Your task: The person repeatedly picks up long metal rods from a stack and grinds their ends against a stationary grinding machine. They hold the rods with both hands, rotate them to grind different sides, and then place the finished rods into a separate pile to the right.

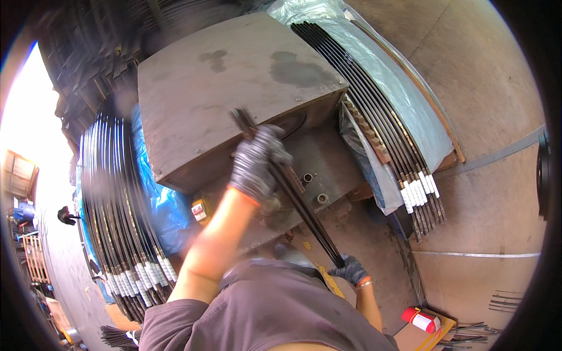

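Note:
A few long dark metal rods (304, 215) slant across in front of me, held side by side in both gloved hands. My left hand (257, 161), in a dark grey glove with an orange cuff and smeared by motion, is wrapped round their upper part near the front edge of a big grey metal box (216, 76). Lower down, my right hand (351, 271) closes round the near end of the rods. The far ends stick out past my left hand, blurred, over the box's front face. Exactly how many rods there are, I cannot tell.
Rows of dark rods with white-wrapped ends lie left (120, 216) and right (374, 111) of the box, over blue (161, 205) and clear plastic sheeting (404, 111). Metal fittings (322, 199) stand on the ledge below. A red cylinder (421, 320) lies on cardboard at lower right.

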Motion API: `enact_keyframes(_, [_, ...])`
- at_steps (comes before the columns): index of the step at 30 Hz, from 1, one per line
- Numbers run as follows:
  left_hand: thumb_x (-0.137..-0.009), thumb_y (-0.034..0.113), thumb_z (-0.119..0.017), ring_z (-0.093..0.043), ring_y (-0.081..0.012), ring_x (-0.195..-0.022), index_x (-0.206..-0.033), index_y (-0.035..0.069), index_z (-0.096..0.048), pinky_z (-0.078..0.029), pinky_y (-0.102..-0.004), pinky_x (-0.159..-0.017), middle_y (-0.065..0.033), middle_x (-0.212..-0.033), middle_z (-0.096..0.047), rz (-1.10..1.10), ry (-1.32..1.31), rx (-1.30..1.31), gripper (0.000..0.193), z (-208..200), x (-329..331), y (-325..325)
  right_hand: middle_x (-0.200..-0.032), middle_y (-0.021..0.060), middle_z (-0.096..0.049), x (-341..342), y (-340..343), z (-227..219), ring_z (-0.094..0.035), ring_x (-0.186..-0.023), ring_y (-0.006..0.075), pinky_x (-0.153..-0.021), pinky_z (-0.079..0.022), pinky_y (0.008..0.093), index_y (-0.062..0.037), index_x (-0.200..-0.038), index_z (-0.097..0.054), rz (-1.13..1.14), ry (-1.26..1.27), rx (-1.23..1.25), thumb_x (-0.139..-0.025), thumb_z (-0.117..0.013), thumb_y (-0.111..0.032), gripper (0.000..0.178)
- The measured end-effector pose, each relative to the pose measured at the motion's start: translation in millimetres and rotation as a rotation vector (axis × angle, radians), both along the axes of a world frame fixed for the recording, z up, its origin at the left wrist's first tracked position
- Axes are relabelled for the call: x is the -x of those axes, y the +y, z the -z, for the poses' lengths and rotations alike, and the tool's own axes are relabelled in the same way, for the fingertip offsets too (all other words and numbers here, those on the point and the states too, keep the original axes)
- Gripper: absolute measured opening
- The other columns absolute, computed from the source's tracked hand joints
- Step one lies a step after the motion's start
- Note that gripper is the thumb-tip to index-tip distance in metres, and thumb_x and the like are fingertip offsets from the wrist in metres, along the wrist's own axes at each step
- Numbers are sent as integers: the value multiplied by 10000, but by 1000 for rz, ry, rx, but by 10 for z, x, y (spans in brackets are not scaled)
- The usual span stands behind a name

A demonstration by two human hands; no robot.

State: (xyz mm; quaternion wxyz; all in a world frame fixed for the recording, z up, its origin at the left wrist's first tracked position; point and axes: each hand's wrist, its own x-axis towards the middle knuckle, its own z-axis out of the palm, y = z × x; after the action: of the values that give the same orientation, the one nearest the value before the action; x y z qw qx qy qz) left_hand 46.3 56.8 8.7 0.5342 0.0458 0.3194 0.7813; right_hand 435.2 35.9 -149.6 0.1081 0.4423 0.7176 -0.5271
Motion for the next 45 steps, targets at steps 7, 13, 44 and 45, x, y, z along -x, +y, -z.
enact_keyframes(7, [-852,250,-570,-531,-141,-733,-1114,24,-454,-463,-313,-698,-27,-804,-540,-82,186,-185,365,-219,458,-149,-726,167,-597,-1693,-683,714,-571,-722,377,-650,-463,431,-68,-785,-596,501,-459,-756,-628,-675,-172,204])
enact_keyframes(13, [-812,253,-620,-569,-211,-924,-1175,57,-461,-485,-380,-800,-73,-1043,-569,279,150,-165,442,333,44,-231,-798,218,-605,-1112,106,-263,-593,-727,367,-655,-465,430,10,-938,-565,573,-448,-936,-749,-624,-399,454])
enact_keyframes(44, [-692,444,-651,-313,-331,-1244,-1293,3,-321,-255,-457,-1014,-179,-1344,-337,-108,1529,2142,815,946,1344,-3331,-1222,205,-476,-97,3064,-682,-436,-1148,303,-989,-318,347,50,-1202,-444,549,-93,-1229,-877,-483,-291,472])
enact_keyframes(45, [-695,496,-627,-245,-320,-1287,-1327,13,-273,-185,-487,-1036,-164,-1386,-276,-56,1487,2175,871,977,1329,-3274,-1217,196,-483,-106,2942,-670,-449,-1136,295,-981,-327,339,51,-1201,-442,574,-30,-1188,-873,-498,-295,481])
